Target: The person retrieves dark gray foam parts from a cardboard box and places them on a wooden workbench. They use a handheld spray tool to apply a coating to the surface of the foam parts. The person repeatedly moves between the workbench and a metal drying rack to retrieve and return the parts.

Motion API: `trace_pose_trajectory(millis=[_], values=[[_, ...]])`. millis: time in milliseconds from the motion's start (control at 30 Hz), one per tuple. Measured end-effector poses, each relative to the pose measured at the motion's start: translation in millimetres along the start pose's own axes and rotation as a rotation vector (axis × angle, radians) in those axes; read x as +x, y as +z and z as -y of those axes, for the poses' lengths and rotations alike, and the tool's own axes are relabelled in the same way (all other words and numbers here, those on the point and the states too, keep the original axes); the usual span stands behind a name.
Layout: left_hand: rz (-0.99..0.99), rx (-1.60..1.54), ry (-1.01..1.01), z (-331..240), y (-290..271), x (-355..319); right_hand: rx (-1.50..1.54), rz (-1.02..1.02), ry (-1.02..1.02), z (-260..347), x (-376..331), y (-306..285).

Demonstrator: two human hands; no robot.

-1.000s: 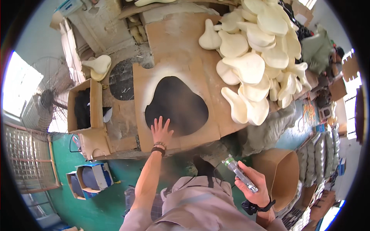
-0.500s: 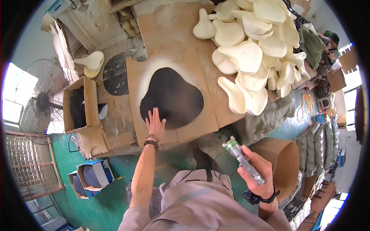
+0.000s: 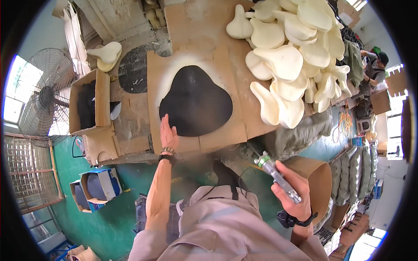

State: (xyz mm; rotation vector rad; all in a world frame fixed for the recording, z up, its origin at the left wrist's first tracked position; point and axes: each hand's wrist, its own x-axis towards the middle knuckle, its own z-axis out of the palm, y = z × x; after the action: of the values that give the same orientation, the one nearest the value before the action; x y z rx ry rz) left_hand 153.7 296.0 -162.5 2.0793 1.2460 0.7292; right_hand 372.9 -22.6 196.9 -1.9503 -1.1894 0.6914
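A black, rounded three-lobed sheet point(image 3: 196, 102) lies flat on brown cardboard point(image 3: 237, 126), with a pale halo on the cardboard around its upper edge. At the sheet's lower left edge is my left hand point(image 3: 169, 135), fingers stretched out and turned partly on its side; whether the fingertips touch the sheet I cannot tell. My right hand point(image 3: 294, 191) is wrapped round a metal spray gun point(image 3: 278, 176) with a green ring near its nozzle. The gun is held off the table, its nozzle end pointing up and left. A faint haze hangs near the table's front edge.
Cream foam bicycle saddle pads point(image 3: 283, 63) are heaped on the right of the table. On the left stand an open cardboard box point(image 3: 103, 100) with black pieces and a large fan point(image 3: 45, 95). Another cardboard box point(image 3: 320, 178) stands right of me. A person point(image 3: 376, 67) works far right.
My left hand has drawn back off the sheet's surface to its lower left edge and turned more onto its side. The right hand still holds the spray gun. The whole view has shifted slightly.
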Motion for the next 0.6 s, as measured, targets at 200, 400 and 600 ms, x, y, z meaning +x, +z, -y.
trace_pose_trajectory(millis=[200,400,600], values=[[-0.115,-0.005,-0.077,-2.6,-36.2,-65.7,-0.022,0.146,-0.038,-11.1,-12.4,1.2],[-0.007,0.103,-0.388,103.4,-44.2,-194.3,-0.012,-0.131,-0.060,-9.7,4.9,1.7],[0.469,0.234,-0.967,176.3,-49.6,-334.7,-0.067,-0.102,0.082,-12.3,-23.2,-20.1]])
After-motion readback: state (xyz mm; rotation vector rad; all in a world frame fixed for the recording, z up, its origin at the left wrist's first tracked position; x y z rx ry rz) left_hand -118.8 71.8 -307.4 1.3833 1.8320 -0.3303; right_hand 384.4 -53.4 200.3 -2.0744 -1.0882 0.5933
